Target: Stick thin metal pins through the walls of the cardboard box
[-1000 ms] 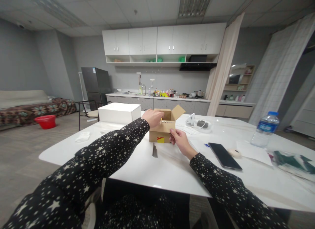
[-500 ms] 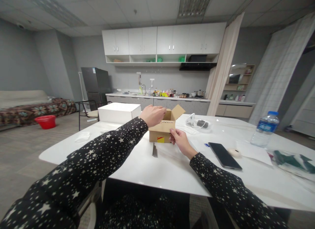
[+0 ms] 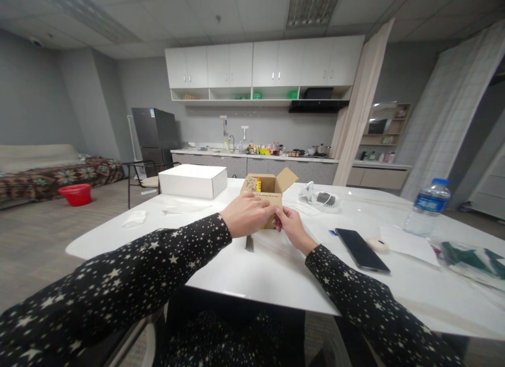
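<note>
A small brown cardboard box (image 3: pixel 268 187) with open flaps stands on the white table (image 3: pixel 272 267). My left hand (image 3: pixel 246 215) is curled in front of the box's near face, fingers closed against it. At the box's lower right corner my right hand (image 3: pixel 290 224) holds on with bent fingers. A dark metal piece (image 3: pixel 249 243), like fork tines, lies on the table just below my left hand. What is inside the box is hidden, apart from some yellow and red colour at its far left flap.
A white closed box (image 3: pixel 192 180) sits behind left. A black phone (image 3: pixel 362 242), a small beige object (image 3: pixel 377 245) and a water bottle (image 3: pixel 426 207) lie to the right. A white wrapped item (image 3: pixel 320 198) sits behind the box. A red basin (image 3: pixel 76 194) stands on the floor.
My left hand has come out from above the box opening and dropped to the box's front face. My right hand stayed at the box's right corner.
</note>
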`<act>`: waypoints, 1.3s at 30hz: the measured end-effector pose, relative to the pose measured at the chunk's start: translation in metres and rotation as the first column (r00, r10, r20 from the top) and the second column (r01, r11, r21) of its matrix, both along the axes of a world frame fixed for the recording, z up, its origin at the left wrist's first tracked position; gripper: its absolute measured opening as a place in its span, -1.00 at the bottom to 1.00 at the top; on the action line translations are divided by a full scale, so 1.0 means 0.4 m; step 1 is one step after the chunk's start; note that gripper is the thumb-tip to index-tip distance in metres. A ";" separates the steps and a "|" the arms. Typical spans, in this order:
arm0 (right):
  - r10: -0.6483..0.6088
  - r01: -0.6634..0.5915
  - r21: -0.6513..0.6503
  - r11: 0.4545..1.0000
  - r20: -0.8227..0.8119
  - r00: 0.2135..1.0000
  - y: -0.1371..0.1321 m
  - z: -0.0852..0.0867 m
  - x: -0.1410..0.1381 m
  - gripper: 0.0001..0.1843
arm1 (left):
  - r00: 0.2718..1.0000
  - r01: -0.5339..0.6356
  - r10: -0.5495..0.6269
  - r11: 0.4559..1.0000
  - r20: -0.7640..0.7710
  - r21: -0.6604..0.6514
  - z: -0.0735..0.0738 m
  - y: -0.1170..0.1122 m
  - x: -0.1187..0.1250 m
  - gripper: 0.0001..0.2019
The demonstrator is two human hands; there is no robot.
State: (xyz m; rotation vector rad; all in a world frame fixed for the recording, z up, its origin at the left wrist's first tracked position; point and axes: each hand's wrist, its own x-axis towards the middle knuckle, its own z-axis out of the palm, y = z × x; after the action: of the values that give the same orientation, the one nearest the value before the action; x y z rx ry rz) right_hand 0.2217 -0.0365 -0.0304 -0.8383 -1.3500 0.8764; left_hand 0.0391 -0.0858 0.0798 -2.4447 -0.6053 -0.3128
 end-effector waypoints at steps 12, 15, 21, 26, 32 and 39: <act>-0.020 0.020 -0.005 1.000 0.000 1.000 0.002 0.004 -0.002 -0.47 | 0.983 0.178 -0.176 0.983 -0.049 0.037 -0.147 0.042 -0.022 -0.93; -0.022 0.022 -0.003 1.000 0.010 1.000 0.000 0.008 -0.001 -0.47 | 0.977 0.199 -0.193 0.978 -0.086 0.063 -0.175 0.044 -0.021 -0.91; -0.019 0.019 0.010 1.000 0.022 1.000 0.000 0.009 0.000 -0.46 | 0.968 0.228 -0.214 0.968 -0.132 0.103 -0.203 0.040 -0.016 -0.90; -0.016 0.016 0.009 1.000 0.020 1.000 0.000 0.008 0.001 -0.46 | 0.965 0.236 -0.220 0.966 -0.145 0.104 -0.229 0.041 -0.017 -0.89; -0.015 0.015 0.004 1.000 0.012 1.000 -0.003 0.012 0.001 -0.48 | 0.971 0.186 -0.177 0.981 -0.158 0.045 -0.259 0.045 -0.020 -0.89; -0.004 0.004 -0.008 1.000 -0.002 1.000 -0.003 0.014 0.000 -0.48 | 0.977 0.150 -0.153 0.988 -0.147 -0.028 -0.271 0.047 -0.022 -0.87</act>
State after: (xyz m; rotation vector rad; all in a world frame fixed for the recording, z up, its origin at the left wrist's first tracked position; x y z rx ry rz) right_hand 0.2217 -0.0378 -0.0247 -0.8454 -1.3437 0.8799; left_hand 0.0301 -0.0668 -0.0286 -2.5087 -0.3597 -0.1844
